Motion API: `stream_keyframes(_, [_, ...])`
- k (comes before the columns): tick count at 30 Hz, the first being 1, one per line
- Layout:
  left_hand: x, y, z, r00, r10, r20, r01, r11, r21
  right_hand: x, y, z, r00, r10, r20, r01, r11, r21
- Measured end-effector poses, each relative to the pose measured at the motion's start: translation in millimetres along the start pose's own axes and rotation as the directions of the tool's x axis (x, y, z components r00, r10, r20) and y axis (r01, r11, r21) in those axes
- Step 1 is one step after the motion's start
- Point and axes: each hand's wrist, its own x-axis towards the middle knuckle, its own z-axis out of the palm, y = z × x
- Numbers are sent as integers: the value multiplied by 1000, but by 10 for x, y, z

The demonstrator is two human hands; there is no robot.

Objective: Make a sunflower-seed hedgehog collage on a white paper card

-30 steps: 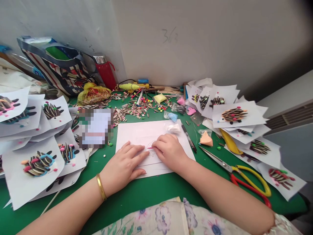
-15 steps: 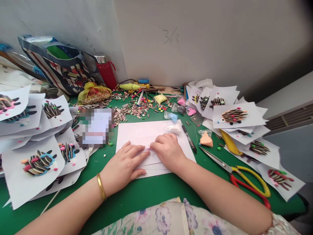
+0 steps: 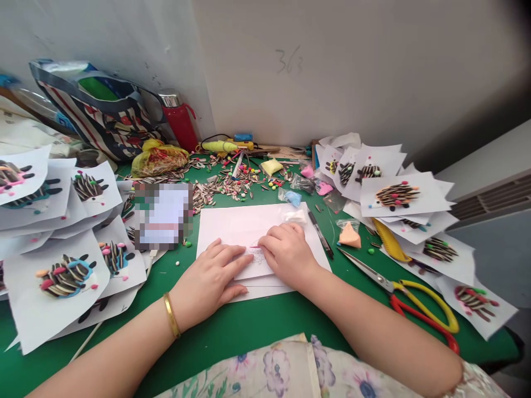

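A white sheet with a thin line drawing (image 3: 258,257) lies on more white paper (image 3: 224,224) in front of me. My left hand (image 3: 219,271) rests flat on the sheet's left side, fingers stretched out and holding nothing. Across the drawing, my right hand (image 3: 286,251) is curled, its fingertips pinched down at the end of a thin strip of pink modelling clay (image 3: 254,247). The curled fingers partly hide the clay and the drawing. Just beyond this hand lies a bag of white clay (image 3: 294,218); a black pen (image 3: 320,235) is at the paper's right edge.
Scissors (image 3: 388,282) and a bag of orange clay (image 3: 349,234) lie to the right. Finished seed hedgehog pictures are stacked at left (image 3: 29,260) and right (image 3: 415,193). Sunflower seeds (image 3: 207,193), a phone (image 3: 164,215) and a red bottle (image 3: 180,124) sit farther back.
My right hand has shifted slightly to the right along the drawing, uncovering a little more of the lines and the pink strip. My left hand stays in place.
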Motion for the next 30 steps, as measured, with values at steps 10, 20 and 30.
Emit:
stream_keyframes(10, [14, 14, -41, 1000, -19, -23, 17, 997, -71, -48, 29, -17, 1000, 22, -12, -22, 999, 47])
stream_keyframes(20, [-6, -125, -34, 997, 16, -70, -27, 987, -159, -102, -5, -46, 975, -209, 74, 205, 977, 53])
stream_keyframes(30, [-14, -139, -58, 991, 111, -79, -115, 992, -58, -95, -31, -10, 975, -212, 62, 213, 977, -7])
